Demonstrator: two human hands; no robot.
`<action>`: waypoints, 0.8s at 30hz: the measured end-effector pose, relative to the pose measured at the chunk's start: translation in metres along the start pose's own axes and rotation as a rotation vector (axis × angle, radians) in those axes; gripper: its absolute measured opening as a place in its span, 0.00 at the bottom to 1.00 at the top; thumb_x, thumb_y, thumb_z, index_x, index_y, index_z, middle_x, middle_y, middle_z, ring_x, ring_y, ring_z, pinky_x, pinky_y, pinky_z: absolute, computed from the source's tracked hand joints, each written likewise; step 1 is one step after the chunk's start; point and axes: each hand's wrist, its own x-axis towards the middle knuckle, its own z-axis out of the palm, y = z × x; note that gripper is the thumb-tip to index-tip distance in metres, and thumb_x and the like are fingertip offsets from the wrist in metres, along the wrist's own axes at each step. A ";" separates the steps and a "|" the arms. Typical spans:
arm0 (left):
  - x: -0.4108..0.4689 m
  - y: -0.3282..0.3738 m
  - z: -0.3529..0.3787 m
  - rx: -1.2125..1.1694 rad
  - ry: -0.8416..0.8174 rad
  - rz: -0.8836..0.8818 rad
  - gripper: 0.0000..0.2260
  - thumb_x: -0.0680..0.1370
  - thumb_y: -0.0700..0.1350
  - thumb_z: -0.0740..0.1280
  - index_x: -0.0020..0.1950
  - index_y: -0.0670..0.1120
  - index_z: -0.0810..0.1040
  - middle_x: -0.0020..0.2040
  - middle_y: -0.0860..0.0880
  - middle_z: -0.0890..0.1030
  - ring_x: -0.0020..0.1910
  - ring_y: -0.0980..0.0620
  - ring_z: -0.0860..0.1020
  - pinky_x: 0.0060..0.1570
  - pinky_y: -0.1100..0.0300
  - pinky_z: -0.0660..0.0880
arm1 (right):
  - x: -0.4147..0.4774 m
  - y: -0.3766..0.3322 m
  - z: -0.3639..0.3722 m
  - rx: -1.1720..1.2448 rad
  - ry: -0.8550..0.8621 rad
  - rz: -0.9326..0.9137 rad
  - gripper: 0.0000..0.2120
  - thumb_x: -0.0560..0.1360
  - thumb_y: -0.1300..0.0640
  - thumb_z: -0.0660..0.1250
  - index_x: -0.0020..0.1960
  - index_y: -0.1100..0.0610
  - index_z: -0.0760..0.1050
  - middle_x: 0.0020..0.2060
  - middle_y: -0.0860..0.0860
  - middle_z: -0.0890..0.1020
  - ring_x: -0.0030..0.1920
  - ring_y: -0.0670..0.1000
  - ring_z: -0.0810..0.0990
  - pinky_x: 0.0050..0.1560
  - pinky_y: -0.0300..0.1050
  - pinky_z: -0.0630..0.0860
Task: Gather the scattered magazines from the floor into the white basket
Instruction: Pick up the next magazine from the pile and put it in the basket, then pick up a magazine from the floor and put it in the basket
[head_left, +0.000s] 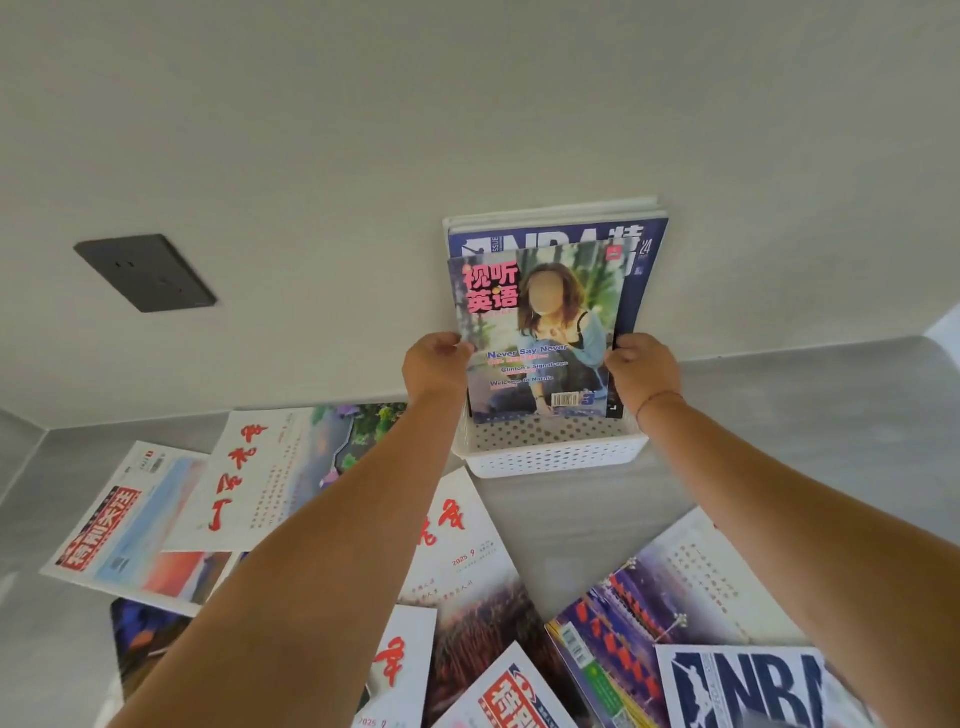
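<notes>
A white perforated basket (550, 452) stands on the grey floor against the wall. An upright NBA magazine (639, 249) leans in it at the back. In front of that stands a magazine with a person on its cover (540, 332), its lower edge inside the basket. My left hand (434, 366) grips its left edge and my right hand (644, 371) grips its right edge. Several more magazines lie scattered on the floor: a red-titled one (119, 530), a white one with red calligraphy (260, 478), another (462, 551) below the basket and an NBA one (748, 686).
A dark wall socket (145, 273) sits low on the white wall at left. A magazine with a purple cover (649, 608) lies at lower right. Bare grey floor (805, 415) shows to the right of the basket.
</notes>
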 end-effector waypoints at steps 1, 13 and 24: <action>0.001 0.000 0.001 0.004 -0.006 -0.008 0.07 0.71 0.44 0.72 0.49 0.47 0.82 0.47 0.49 0.84 0.40 0.53 0.79 0.43 0.63 0.73 | 0.001 -0.001 0.000 -0.023 -0.017 -0.009 0.07 0.74 0.61 0.58 0.46 0.57 0.75 0.32 0.48 0.72 0.40 0.53 0.71 0.35 0.39 0.64; -0.017 -0.034 -0.044 0.005 -0.035 -0.005 0.12 0.72 0.45 0.71 0.54 0.44 0.80 0.49 0.47 0.82 0.45 0.52 0.78 0.49 0.60 0.73 | -0.025 -0.004 0.003 0.036 0.019 -0.055 0.09 0.72 0.62 0.60 0.34 0.64 0.71 0.28 0.57 0.69 0.30 0.53 0.66 0.30 0.40 0.61; -0.093 -0.154 -0.195 0.192 0.128 -0.169 0.10 0.72 0.48 0.71 0.53 0.47 0.81 0.49 0.48 0.84 0.45 0.49 0.80 0.47 0.56 0.76 | -0.191 -0.015 0.075 0.104 -0.239 -0.233 0.11 0.75 0.60 0.64 0.57 0.57 0.74 0.53 0.52 0.78 0.49 0.47 0.77 0.50 0.38 0.74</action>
